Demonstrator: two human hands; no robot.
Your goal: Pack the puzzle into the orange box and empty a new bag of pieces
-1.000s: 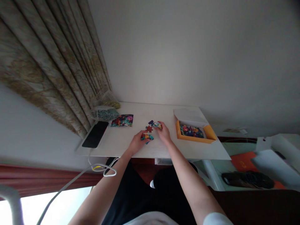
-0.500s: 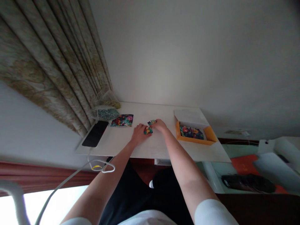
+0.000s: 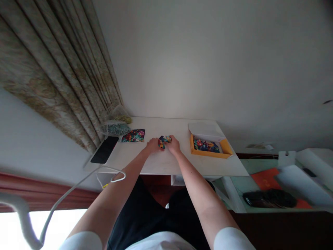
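Over the middle of the white table, my left hand (image 3: 152, 145) is closed on a small, colourful jigsaw piece (image 3: 161, 145) with dark and orange parts. My right hand (image 3: 174, 143) pinches another jigsaw piece (image 3: 168, 139), dark blue and white. The two pieces touch or overlap between my fingers; I cannot tell whether they interlock. Left of my hands lies a printed picture card (image 3: 133, 136) with a bright flower pattern. On the right, an orange box (image 3: 211, 153) with its white lid raised holds similarly patterned contents.
A black phone (image 3: 104, 150) lies at the table's left edge, with a clear bag of greenish stuff (image 3: 116, 128) behind it. A white cable (image 3: 75, 189) loops past the front left corner. To the right, a glass-topped surface carries a dark shiny bag (image 3: 269, 199) and papers.
My hands have come together, bringing the two jigsaw pieces from slightly apart to touching or overlapping. The whole view has shifted a little.
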